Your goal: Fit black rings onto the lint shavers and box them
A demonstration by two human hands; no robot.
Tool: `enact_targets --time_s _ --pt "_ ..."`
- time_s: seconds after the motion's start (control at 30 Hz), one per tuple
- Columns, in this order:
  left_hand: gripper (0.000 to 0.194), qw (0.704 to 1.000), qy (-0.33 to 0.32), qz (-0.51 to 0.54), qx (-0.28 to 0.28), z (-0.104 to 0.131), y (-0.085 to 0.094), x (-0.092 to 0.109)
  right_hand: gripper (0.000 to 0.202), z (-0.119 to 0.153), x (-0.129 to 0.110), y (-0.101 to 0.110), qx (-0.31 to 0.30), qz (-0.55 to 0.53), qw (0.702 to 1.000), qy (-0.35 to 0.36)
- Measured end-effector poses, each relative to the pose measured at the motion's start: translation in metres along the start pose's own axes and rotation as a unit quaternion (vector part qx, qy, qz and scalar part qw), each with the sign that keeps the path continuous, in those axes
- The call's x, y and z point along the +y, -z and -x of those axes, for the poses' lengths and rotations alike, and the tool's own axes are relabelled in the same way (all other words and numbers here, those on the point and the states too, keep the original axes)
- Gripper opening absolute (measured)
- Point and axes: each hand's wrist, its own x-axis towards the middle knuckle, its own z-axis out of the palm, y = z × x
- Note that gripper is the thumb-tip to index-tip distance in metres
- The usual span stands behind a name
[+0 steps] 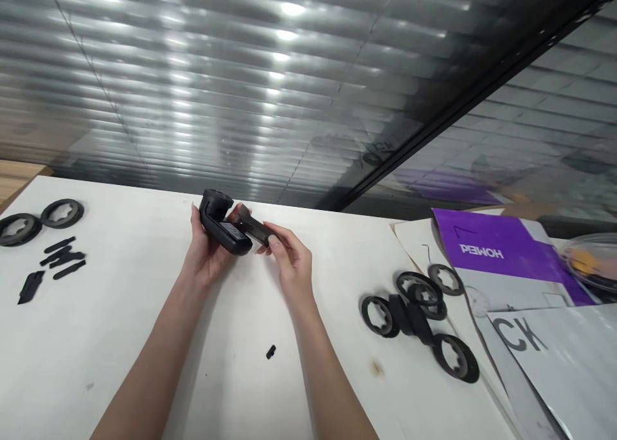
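Note:
My left hand [205,257] grips a black handheld device [222,225] with a round head and a curved handle. A pale label shows on the handle's upper face. Between the fingers and thumb of my right hand [292,257] is a long dark cover piece [255,226], its far end close beside the device. Whether the two parts touch, I cannot tell. Both hands are above the white table. A tiny black part [270,352] lies on the table nearer to me, between my forearms.
On the left lie black rings [62,214], several thin black strips [62,255] and a black block [31,287]. More black rings [380,316] cluster on the right, by a purple and white package [501,247] and printed sheets [559,350]. A glass partition with blinds [216,93] borders the table's far edge.

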Motion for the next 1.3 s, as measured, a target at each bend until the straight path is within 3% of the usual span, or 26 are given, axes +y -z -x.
enact_targets --time_s 0.23,0.4,0.6,0.83,1.07,1.3 --pt "0.058 0.996 -0.029 -0.073 0.033 0.006 -0.005 -0.005 0.033 0.004 -0.003 -0.006 -0.035 0.099 0.992 0.069" --pt "0.064 0.993 -0.021 -0.116 0.021 0.007 -0.003 -0.005 0.052 0.007 -0.004 -0.007 -0.07 0.139 0.982 0.105" --pt "0.066 0.994 -0.001 -0.107 0.032 0.008 -0.008 -0.003 0.054 0.01 -0.003 -0.008 -0.044 0.177 0.968 0.172" --pt "0.054 0.995 -0.032 -0.094 0.027 0.009 -0.009 -0.006 0.055 0.011 -0.002 -0.007 -0.039 0.204 0.964 0.166" --pt "0.057 0.996 -0.027 -0.086 0.019 0.004 -0.002 -0.007 0.051 0.011 -0.006 -0.008 -0.032 0.2 0.962 0.182" --pt "0.069 0.99 -0.013 -0.141 0.022 0.01 -0.006 -0.007 0.061 0.01 -0.003 -0.006 -0.089 0.201 0.964 0.15"
